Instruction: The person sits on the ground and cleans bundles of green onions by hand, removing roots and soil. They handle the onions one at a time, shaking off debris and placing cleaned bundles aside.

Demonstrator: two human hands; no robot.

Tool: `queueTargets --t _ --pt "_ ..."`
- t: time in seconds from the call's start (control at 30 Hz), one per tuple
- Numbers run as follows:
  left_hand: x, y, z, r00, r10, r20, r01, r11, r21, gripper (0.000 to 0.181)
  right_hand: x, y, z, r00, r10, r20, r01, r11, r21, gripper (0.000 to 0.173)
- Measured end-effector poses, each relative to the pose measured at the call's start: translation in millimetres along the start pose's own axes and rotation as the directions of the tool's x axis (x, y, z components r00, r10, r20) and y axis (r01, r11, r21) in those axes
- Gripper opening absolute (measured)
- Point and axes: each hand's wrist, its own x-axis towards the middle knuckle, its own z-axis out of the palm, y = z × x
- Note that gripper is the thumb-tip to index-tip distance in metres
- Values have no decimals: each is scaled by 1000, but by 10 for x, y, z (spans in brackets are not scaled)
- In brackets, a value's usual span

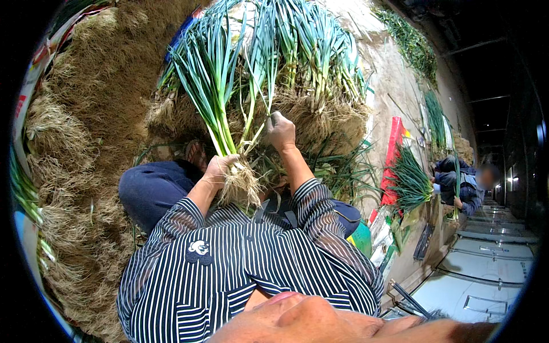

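Note:
My left hand (220, 169) grips a bunch of green onions (222, 124) low on the white stems. Their pale, tangled roots (241, 184) hang below the fist, and the blue-green leaves fan up and away from me. Just right of the bunch, my right hand (282, 130) is closed with its fingertips on a thin green leaf (270, 92). A few loose, bent stalks spread between the two hands. Beyond them lies a large heap of green onions (317, 55), roots towards me and leaves pointing away.
A deep bank of roots (81, 171) fills the left side. Stripped leaves (343, 171) litter the ground by my right knee. Farther right are a red plastic sheet (392, 158), another onion bundle (409, 180) and a seated person (456, 180) holding long onions. White panels (476, 274) line the lower right.

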Motion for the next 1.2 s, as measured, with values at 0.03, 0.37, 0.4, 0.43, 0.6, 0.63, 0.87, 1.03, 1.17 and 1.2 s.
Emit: queueTargets --t 0.03,0.37,0.4,0.43,0.6,0.63,0.87,1.03,1.17,1.2 --pt "78 -65 -61 1000 -9 -20 9 1000 -26 11 -47 -7 -71 992 117 46 -126 936 330 20" --pt "75 -27 -73 998 11 -58 -14 998 -57 9 -812 173 -2243 776 50 -629 227 908 353 6" --pt "78 -30 -85 997 35 -64 -36 999 -23 10 -952 259 -2333 913 194 -359 -253 959 -125 13" --pt "97 -46 -58 997 50 -54 -49 999 9 10 -1113 674 -2245 873 477 -101 -448 704 -551 19" --pt "20 -56 3 992 109 -58 -101 986 131 14 -1049 276 -791 936 -10 353 129 940 -315 49" --pt "43 -83 -58 991 130 -43 -123 982 147 17 -881 -173 -562 934 17 358 81 963 -256 44" --pt "-112 -16 -75 977 211 -28 -201 958 206 15 -394 -190 104 880 -259 399 338 930 -144 19" --pt "-40 -23 -262 973 222 -60 -207 958 198 15 -673 -264 -153 563 -517 645 162 834 527 17" --pt "-88 18 -174 975 218 -44 -212 971 107 16 -897 -140 -1256 445 -793 416 -248 337 908 20" --pt "-65 12 -214 972 228 -48 -222 970 101 17 -928 133 -1649 556 -692 460 -179 441 879 30"
